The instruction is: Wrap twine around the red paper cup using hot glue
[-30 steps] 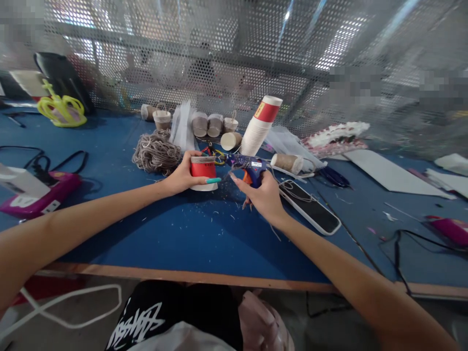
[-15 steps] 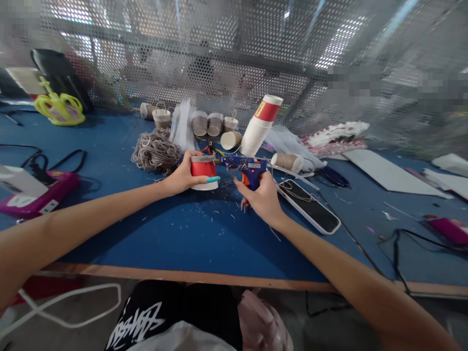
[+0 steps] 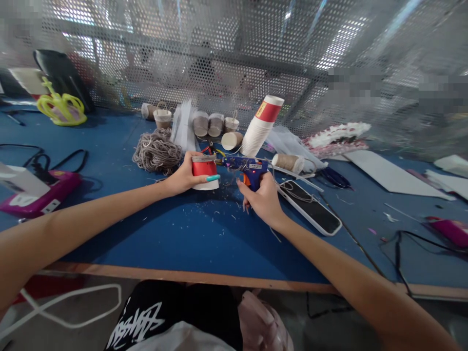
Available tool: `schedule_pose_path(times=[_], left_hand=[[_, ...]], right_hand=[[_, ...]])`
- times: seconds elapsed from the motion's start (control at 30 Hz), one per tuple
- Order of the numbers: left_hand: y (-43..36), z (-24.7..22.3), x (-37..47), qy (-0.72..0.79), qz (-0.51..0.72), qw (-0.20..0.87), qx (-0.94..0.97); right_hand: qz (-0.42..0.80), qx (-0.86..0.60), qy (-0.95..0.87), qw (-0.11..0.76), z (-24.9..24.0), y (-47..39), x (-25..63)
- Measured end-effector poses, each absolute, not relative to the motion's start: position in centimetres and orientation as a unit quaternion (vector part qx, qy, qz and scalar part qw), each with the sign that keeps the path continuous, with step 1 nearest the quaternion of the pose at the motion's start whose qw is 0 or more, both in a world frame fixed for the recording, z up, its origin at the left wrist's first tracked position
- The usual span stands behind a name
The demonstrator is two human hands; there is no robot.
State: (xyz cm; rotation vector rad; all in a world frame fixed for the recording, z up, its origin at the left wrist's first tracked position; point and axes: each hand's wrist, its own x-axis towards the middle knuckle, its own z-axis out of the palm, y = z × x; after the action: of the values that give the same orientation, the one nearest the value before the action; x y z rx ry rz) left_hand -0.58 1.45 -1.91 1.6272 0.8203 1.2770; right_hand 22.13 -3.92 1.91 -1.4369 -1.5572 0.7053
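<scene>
My left hand [image 3: 186, 175] grips a red and white paper cup [image 3: 204, 169], which is held upside down. Grey cord is wound round the cup's upper end. In my right hand [image 3: 266, 197] is a blue hot glue gun [image 3: 241, 164] with an orange trigger and a small lit light. Its nozzle points left and meets or nearly meets the corded end of the cup; I cannot tell which. Left of the cup lies a bundle of grey cord [image 3: 157, 151]. A phone [image 3: 310, 207] with loose cord across it rests beside my right hand.
Behind my hands stand a leaning stack of paper cups [image 3: 258, 131] and several cord-wrapped cups [image 3: 215, 125]. A magenta power strip [image 3: 54, 192] with cables is at left, near a yellow crown-shaped object [image 3: 62, 107]. White board [image 3: 395, 173] lies at right. Scraps litter the blue table [image 3: 183, 234].
Both hands keep their hold on the cup and the glue gun. The whole view has shifted very slightly; otherwise little differs.
</scene>
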Motion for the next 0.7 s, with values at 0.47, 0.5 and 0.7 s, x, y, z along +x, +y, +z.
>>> schedule_pose_path(times=[0.47, 0.5, 0.7], left_hand=[[1.05, -1.54, -0.38, 0.336, 0.508, 0.44, 0.66], [1.03, -1.53, -0.38, 0.338, 0.507, 0.44, 0.66], [1.08, -1.64, -0.36, 0.337, 0.517, 0.446, 0.648]], right_hand=[[0.307, -0.573, -0.637, 0.414, 1.8, -4.07, 22.12], [0.308, -0.573, -0.637, 0.413, 1.77, -4.07, 22.13], [0.298, -0.574, -0.647, 0.404, 1.44, -4.01, 22.28]])
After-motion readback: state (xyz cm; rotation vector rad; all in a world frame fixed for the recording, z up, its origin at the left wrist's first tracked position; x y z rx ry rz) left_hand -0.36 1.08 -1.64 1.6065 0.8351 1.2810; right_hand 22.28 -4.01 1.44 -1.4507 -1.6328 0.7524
